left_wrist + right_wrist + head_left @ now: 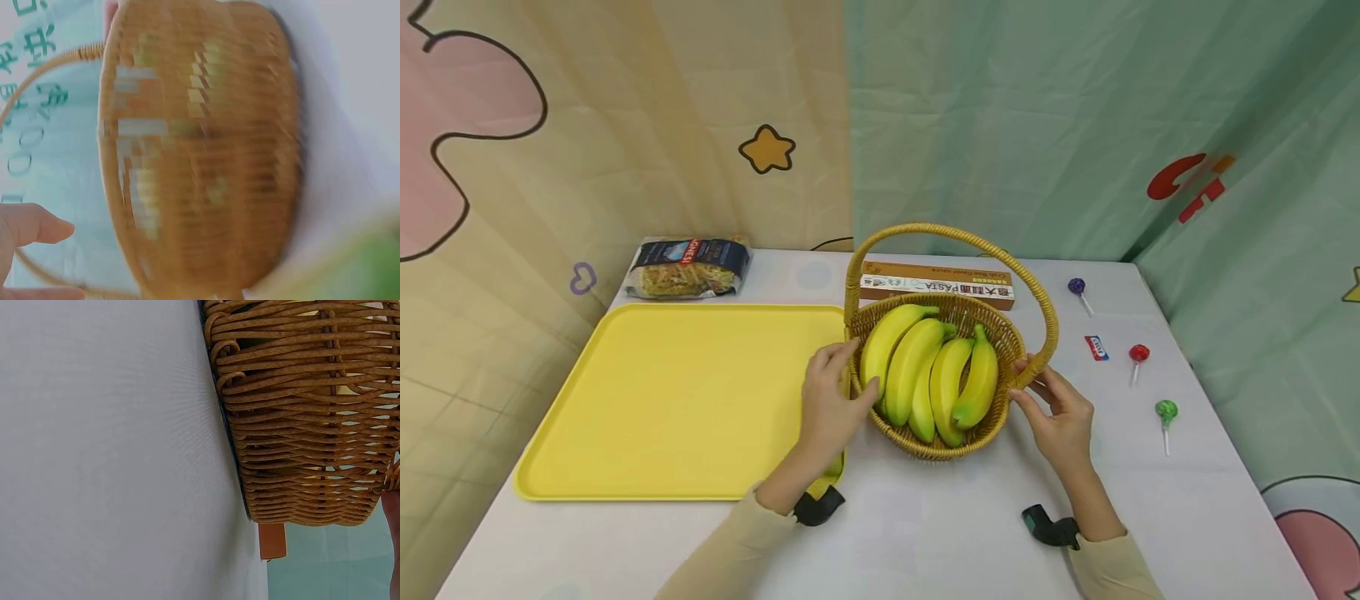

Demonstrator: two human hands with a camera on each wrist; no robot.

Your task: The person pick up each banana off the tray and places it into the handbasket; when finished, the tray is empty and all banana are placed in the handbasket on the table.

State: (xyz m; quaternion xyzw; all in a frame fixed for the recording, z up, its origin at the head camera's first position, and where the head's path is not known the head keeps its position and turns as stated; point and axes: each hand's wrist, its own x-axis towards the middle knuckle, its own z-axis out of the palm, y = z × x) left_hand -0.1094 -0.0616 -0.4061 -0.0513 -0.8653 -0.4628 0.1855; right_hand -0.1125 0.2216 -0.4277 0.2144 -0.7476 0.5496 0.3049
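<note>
A woven wicker basket [925,446] with a tall arched handle stands on the table, holding several yellow-green bananas [906,371]. At its left rim is my left hand [835,396], thumb and fingers spread apart. The left wrist view is blurred; there the thumb [44,225] shows apart from the basket's side [206,156]. My right hand [1060,412] pinches the right rim at the handle's foot, thumb in front and fingers behind. In the right wrist view, the weave [312,425] fills the upper right, with only a bit of finger [392,519] visible.
Left of the basket lies a yellow tray [677,400]; something yellow-green [835,468] shows behind my left wrist. At the back are a pasta bag [688,268] and a pasta box [940,283]. Purple [1077,286], red [1139,353] and green [1167,410] lollipops and a small packet [1097,347] lie right.
</note>
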